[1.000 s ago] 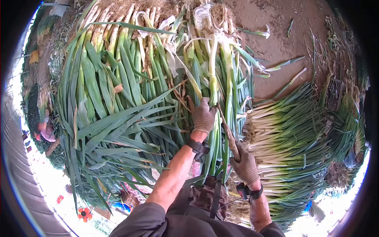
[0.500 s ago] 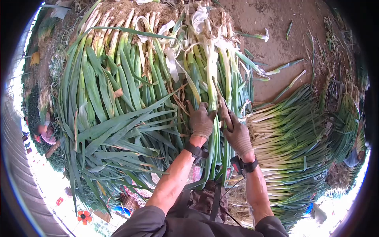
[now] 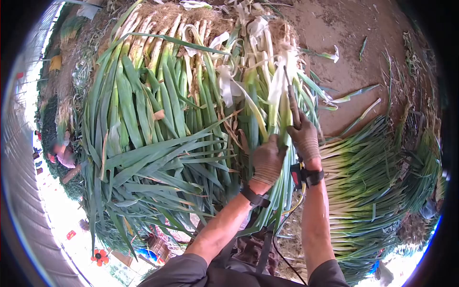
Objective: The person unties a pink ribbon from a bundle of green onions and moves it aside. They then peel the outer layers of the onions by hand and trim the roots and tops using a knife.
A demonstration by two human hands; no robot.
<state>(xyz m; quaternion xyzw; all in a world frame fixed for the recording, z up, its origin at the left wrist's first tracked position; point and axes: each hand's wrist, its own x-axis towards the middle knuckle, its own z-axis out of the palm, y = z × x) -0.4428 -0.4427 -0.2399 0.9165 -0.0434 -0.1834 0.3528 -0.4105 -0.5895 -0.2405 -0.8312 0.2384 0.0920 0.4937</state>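
Observation:
My left hand (image 3: 268,160), in a brown knit glove, is closed around the green part of a long green onion (image 3: 273,115), whose pale end points away from me with loose white skin on it. Just to the right, my gloved right hand (image 3: 305,139) grips a knife (image 3: 294,106). Its thin dark blade points away from me, beside the pale stalks. Under both hands lie more long green onions, and my fingers partly hide the held stalk.
A large pile of untrimmed green onions (image 3: 167,95) with rooty ends fills the left. At right, pale-stemmed green onions (image 3: 363,177) lie in a dense row. Scattered leaf scraps (image 3: 356,94) lie on the brown ground (image 3: 334,115). A person (image 3: 63,154) is at the far left.
The view has shifted, so the pile sits further right. My left hand has moved right and slightly nearer me; my right hand and the knife have moved forward along the stalks.

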